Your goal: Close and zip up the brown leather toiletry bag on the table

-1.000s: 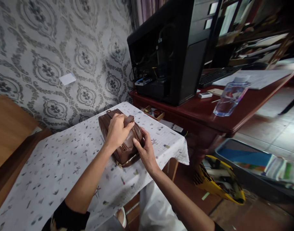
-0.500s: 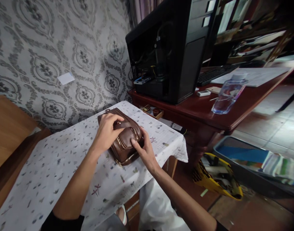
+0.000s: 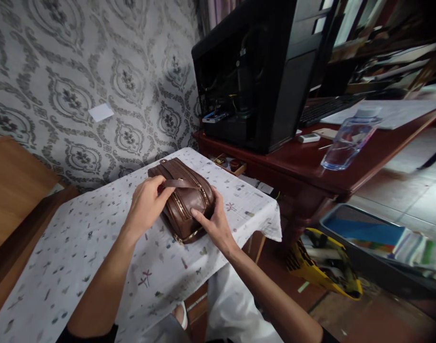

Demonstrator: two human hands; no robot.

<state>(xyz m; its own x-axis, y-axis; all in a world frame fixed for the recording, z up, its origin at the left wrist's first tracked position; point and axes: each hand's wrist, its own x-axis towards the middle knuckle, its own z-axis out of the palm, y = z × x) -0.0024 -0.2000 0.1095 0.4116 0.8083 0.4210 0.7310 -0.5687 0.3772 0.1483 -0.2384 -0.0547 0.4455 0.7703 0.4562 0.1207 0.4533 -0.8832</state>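
A brown leather zip bag (image 3: 194,205) lies on a table with a white patterned cloth (image 3: 106,238). Gold-toothed zips run along its top and across its near end. My left hand (image 3: 146,205) pinches a brown leather strap (image 3: 180,183) that crosses the bag's top, pulling it up and to the left. Its fingertips are partly hidden behind the strap. My right hand (image 3: 216,221) grips the bag's right side, thumb on top near a zip and fingers around the far side, mostly out of sight.
To the right, a dark red desk (image 3: 299,166) carries a black computer case (image 3: 289,95), a keyboard (image 3: 328,109) and a clear bottle (image 3: 349,140). An open drawer (image 3: 234,166) sits beneath it. A yellow-black bag (image 3: 328,267) and a grey bin (image 3: 368,247) stand on the floor.
My left hand has moved left from the bag's top, drawing the strap with it, so more of the top shows. My right hand keeps its hold on the bag's side.
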